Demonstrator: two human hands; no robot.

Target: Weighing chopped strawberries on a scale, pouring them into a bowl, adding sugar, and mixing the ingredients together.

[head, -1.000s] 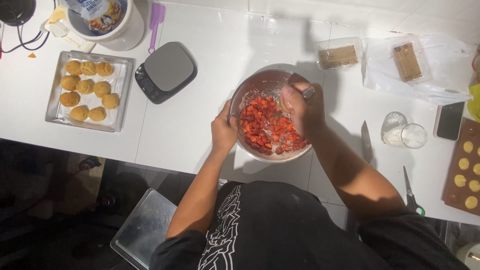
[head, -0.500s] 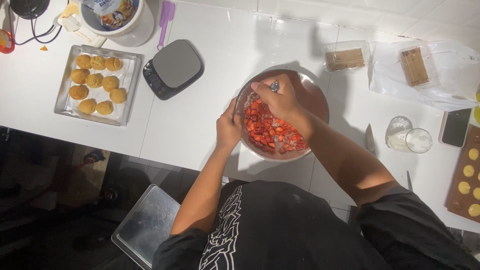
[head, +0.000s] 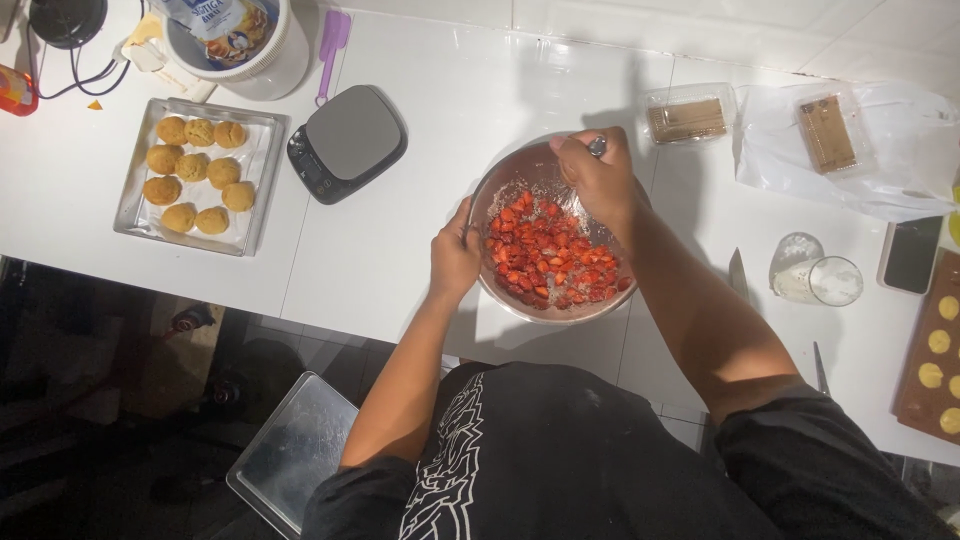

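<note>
1. Left hand (head: 455, 258) clamps the bowl (head: 500, 185) rim, steadying it on the counter (head: 420, 230).
2. Right hand (head: 598, 180) fists a utensil (head: 597, 146) (probably a spoon) above the strawberries (head: 550, 257).

Nine buns (head: 196, 174), one bowl (head: 500, 185), two knives (head: 737, 274)

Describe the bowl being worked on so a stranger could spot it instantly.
On the white counter, look near the middle, just right of the dark kitchen scale. The round metal bowl sits there, gripped by the left hand. It alone holds chopped red strawberries.
</note>
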